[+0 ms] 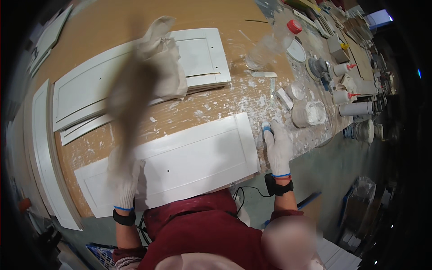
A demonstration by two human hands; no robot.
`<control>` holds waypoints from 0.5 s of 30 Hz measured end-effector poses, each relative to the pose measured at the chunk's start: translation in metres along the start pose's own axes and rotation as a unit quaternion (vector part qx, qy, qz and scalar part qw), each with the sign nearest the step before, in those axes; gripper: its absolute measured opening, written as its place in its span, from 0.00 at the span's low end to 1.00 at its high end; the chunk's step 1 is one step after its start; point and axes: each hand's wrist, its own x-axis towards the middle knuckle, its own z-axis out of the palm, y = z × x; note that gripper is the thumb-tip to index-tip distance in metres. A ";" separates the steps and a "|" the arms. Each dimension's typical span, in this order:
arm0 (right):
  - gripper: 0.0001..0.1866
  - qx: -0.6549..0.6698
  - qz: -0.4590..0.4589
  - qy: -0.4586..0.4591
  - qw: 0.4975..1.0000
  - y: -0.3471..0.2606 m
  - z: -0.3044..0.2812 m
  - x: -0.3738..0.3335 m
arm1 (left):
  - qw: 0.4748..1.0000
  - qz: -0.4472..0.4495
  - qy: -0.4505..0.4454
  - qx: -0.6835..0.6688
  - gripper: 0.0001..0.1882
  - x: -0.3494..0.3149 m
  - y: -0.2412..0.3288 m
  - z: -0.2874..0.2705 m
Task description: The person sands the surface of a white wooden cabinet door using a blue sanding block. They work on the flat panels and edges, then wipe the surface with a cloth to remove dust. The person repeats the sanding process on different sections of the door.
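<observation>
A white panel [202, 153] lies on the desk [207, 101] between the fingers of the gloved left hand [125, 182], over its left end, and those of the gloved right hand [280, 148], just beside its right edge. Both forearms reach forward. The right fingers pinch a small blue-and-white piece [266, 127]; the left fingers' spread (blurred) cannot be told.
</observation>
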 end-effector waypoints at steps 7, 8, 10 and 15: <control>0.18 0.034 -0.029 0.012 0.999 -0.001 0.002 -0.001 | 0.999 0.043 0.008 -0.012 0.34 0.003 0.006 -0.012; 0.18 0.049 -0.018 0.016 0.998 0.004 0.004 -0.003 | 0.998 0.028 0.015 -0.045 0.33 0.002 0.003 -0.007; 0.17 0.048 -0.011 0.044 0.998 0.004 -0.003 -0.004 | 0.997 0.024 0.015 -0.070 0.32 0.002 0.001 -0.001; 0.16 0.099 0.035 0.052 0.993 0.004 -0.018 -0.001 | 1.000 0.003 0.005 0.021 0.31 -0.002 -0.012 0.004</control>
